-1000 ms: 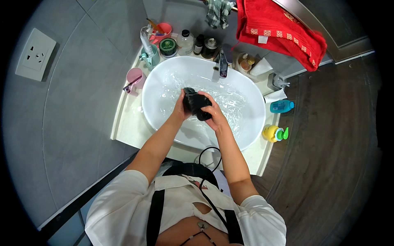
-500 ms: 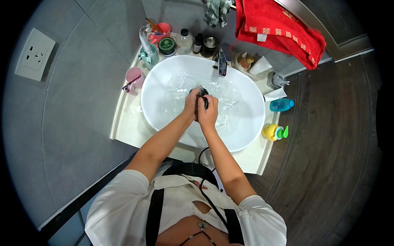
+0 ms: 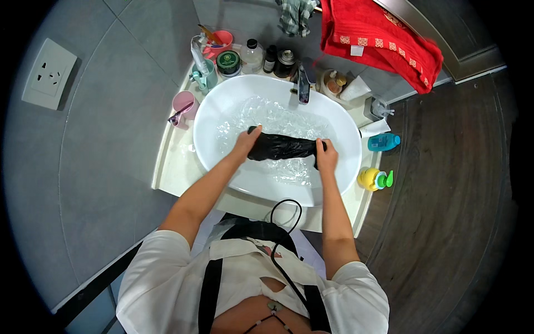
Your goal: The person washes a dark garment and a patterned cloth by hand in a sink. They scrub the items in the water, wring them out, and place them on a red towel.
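Note:
A wet, shiny black cloth (image 3: 282,147) is stretched sideways over the water (image 3: 261,114) in the white oval basin (image 3: 213,161). My left hand (image 3: 246,142) grips its left end, with the thumb on top. At the other end, my right hand (image 3: 327,155) is closed on a bunched part, and a short piece hangs below the fingers. Which kind of garment or cloth it is cannot be made out. Ripples spread through the water around it. The tap (image 3: 303,89) stands at the basin's far rim, beyond my hands.
On the counter (image 3: 173,172) a pink cup (image 3: 184,104), a teal cup (image 3: 207,78), a green-lidded jar (image 3: 228,63) and several bottles line the basin. At right stand a blue bottle (image 3: 384,142) and a yellow pump bottle (image 3: 371,179). A red towel (image 3: 378,50) hangs behind.
My hands were close together with the black cloth bunched between them. Now they are apart, left and right, and the cloth is spread between them.

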`<state>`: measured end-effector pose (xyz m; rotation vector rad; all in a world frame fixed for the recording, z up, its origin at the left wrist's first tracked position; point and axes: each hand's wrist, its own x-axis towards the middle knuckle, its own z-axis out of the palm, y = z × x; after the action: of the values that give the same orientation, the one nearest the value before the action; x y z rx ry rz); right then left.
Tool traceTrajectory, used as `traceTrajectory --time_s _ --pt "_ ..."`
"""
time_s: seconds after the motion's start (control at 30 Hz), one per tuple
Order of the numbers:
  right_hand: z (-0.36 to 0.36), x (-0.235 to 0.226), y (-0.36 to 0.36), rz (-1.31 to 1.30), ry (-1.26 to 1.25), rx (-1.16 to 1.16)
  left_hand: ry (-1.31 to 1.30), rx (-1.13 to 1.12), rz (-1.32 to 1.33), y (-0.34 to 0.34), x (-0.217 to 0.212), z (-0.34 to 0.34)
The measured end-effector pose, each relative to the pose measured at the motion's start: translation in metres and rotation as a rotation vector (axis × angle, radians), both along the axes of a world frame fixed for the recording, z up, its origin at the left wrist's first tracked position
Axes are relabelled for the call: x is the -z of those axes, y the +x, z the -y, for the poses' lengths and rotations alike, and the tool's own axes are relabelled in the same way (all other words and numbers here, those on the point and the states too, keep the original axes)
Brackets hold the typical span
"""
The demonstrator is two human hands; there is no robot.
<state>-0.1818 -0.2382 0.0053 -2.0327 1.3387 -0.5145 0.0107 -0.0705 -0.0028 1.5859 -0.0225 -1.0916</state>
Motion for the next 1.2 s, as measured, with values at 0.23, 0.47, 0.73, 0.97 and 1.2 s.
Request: traceTrajectory --time_s 0.23,0.47,0.73,0.97,1.2 --pt "0.01 -0.003 -0.05 -0.355 -0.484 -0.281 -0.12 -0.104 -0.051 0.026 0.029 -0.016" --pt "-0.031 -0.007 0.017 -0.435 -0.353 -0.751 -0.121 -0.062 -0.076 0.013 0.071 -0.017" --pt "-0.042 0.062 0.02 -0.763 -0.07 -0.818 -0.068 -0.08 -0.03 0.0 0.09 -0.026" --pt "-0.026 -0.034 0.055 -0.122 0.6 -0.724 -0.325 -0.174 -0.51 -0.017 0.08 0.006" --pt "-0.056 -0.103 0.05 0.226 0.511 -0.851 -0.57 -0.159 -0.64 -0.024 0.013 0.023"
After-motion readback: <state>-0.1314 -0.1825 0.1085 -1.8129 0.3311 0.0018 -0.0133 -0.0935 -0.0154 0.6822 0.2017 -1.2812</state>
